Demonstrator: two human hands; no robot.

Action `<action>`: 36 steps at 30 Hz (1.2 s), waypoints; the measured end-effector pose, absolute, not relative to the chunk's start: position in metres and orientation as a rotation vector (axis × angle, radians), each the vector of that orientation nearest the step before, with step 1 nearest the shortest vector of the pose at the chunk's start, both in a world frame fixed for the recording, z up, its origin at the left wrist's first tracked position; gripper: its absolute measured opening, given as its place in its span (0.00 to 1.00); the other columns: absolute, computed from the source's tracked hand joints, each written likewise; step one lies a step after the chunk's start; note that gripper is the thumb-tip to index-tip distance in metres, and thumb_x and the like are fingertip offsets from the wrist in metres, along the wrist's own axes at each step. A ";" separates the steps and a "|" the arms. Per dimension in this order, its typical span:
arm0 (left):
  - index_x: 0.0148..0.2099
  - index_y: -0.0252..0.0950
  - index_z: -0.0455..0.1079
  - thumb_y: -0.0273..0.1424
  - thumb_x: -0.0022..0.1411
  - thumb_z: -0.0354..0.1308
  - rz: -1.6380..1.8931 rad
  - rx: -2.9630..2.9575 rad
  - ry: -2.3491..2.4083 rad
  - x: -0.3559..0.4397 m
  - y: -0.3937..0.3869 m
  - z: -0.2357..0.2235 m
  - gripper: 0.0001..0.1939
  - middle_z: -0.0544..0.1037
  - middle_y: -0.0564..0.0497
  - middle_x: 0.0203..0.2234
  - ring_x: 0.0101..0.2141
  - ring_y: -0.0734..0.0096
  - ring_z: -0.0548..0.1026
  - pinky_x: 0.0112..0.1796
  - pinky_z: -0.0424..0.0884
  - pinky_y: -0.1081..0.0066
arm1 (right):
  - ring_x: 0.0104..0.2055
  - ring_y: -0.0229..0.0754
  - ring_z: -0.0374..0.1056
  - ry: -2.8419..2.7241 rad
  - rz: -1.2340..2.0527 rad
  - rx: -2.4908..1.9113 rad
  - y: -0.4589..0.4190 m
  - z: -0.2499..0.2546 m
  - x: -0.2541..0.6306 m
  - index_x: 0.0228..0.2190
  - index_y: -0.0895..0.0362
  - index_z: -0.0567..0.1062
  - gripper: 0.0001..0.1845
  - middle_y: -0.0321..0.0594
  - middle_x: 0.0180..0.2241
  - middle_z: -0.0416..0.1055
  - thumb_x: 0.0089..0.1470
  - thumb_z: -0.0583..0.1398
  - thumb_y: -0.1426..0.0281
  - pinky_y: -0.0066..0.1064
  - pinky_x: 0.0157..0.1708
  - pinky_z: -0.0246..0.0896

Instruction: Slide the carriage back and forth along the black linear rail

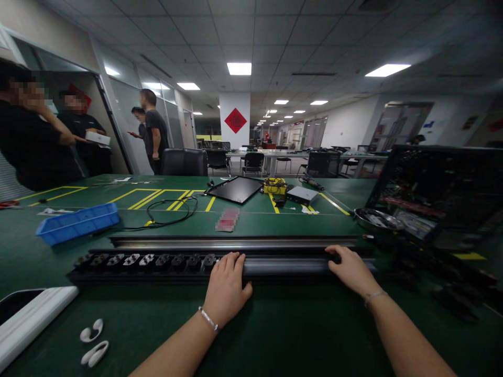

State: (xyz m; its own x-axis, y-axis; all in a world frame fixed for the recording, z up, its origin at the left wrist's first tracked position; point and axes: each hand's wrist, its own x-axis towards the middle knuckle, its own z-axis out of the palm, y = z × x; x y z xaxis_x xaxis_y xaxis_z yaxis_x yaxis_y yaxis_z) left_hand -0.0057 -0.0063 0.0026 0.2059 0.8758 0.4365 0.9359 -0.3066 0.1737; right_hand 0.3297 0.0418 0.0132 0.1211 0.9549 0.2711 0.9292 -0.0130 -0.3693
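1. An open office with ceiling lights spreads out behind; people (156, 131) stand at the left, and a green counter (291, 330) marked with yellow tape fills the foreground.
2. The long black rail (283, 267) lies crosswise on the counter, directly before the person. A row of black sockets (146, 259) fills its left part; a smooth grey stretch runs on between the hands. Just behind it lies a second long strip (236, 244).
3. The left hand (228, 288) lies palm down over the rail at the right end of the row, open, fingers a little spread and the thumb out to the near side. It rests on the rail rather than clenching it.
4. The right hand (349, 269) is at the rail's right part, thumb and forefinger bent towards each other. Something dark shows between them, but I cannot tell whether it is a held piece or just the rail's shadow.
5. To work well here, I'd press evenly with the left hand and keep its fingertips off the socket faces.
6. I'd guide with the right hand level along the rail's line, since a tilt could make parts bind. Both wrists are best kept low, so neither bracelet (208, 318) catches an edge.
7. The blue tray (84, 222) and white earbuds (94, 353) sit apart from the rail, out of the way.
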 end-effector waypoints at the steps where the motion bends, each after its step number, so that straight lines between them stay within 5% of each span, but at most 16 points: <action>1: 0.59 0.37 0.60 0.34 0.54 0.55 -0.705 -2.338 -1.767 -0.006 -0.006 0.003 0.29 0.67 0.44 0.53 0.55 0.57 0.61 0.55 0.57 0.58 | 0.47 0.47 0.65 -1.817 0.080 -1.952 0.042 0.013 0.330 0.40 0.54 0.73 0.18 0.43 0.44 0.71 0.44 0.55 0.69 0.38 0.47 0.58; 26: 0.58 0.35 0.60 0.34 0.54 0.56 -0.716 -2.323 -1.728 -0.007 -0.006 0.001 0.29 0.68 0.43 0.52 0.54 0.57 0.62 0.55 0.57 0.58 | 0.47 0.46 0.66 -1.767 0.141 -1.960 0.044 0.014 0.335 0.42 0.57 0.72 0.21 0.44 0.45 0.72 0.43 0.53 0.74 0.36 0.48 0.58; 36: 0.58 0.35 0.61 0.34 0.54 0.56 -0.726 -2.327 -1.720 -0.007 -0.006 0.002 0.29 0.68 0.43 0.52 0.54 0.56 0.63 0.54 0.58 0.58 | 0.45 0.48 0.67 -1.700 0.166 -1.989 0.042 0.018 0.343 0.41 0.58 0.74 0.22 0.46 0.44 0.70 0.42 0.56 0.67 0.36 0.47 0.60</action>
State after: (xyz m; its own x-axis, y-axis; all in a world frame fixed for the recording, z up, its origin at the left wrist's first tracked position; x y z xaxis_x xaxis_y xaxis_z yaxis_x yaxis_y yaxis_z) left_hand -0.0066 -0.0060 0.0021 0.2215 0.8556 0.4678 0.9321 -0.3267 0.1561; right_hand 0.3426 0.0417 0.0182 0.2070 0.9504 0.2322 0.8876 -0.0826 -0.4532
